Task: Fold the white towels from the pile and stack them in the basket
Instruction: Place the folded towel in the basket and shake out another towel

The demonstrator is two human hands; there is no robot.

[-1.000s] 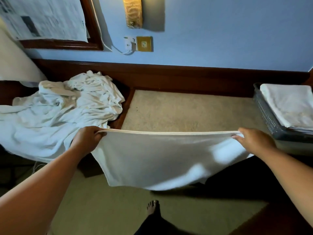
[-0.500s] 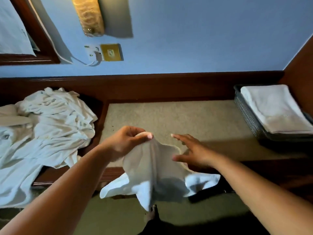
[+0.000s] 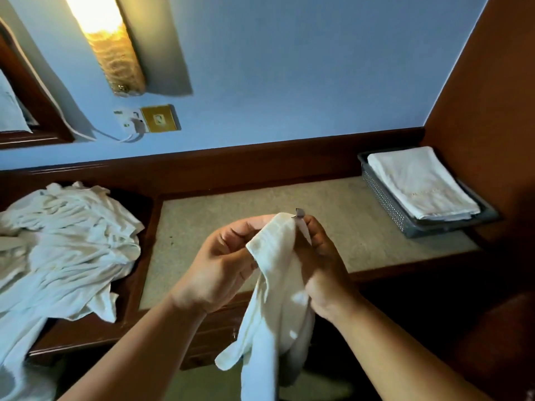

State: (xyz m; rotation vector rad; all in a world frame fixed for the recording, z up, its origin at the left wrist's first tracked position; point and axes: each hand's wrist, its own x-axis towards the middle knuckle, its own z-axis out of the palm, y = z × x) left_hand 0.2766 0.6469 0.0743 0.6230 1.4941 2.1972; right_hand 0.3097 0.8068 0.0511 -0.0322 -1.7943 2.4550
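The white towel (image 3: pixel 278 287) hangs doubled over in front of the person, above the near edge of the worktop (image 3: pixel 260 204); its gathered top sits between the two hands and its loose ends trail down out of view at the bottom. The left hand (image 3: pixel 220 256) has its fingers curled round the towel's top corner from the left; the right hand (image 3: pixel 321 261) pinches the same bunched top from the right, a small grey tag (image 3: pixel 300 212) poking up just above its fingertips; the hands almost touch through the cloth. Half a second ago only the left hand held the top while the right hovered beside it with its fingers spread; a second ago the towel was stretched wide between both. The pile (image 3: pixel 66 250) of crumpled white towels lies well to the left; the grey mesh basket (image 3: pixel 382 195) stands at the worktop's far right with folded towels (image 3: pixel 419 183) stacked in it.
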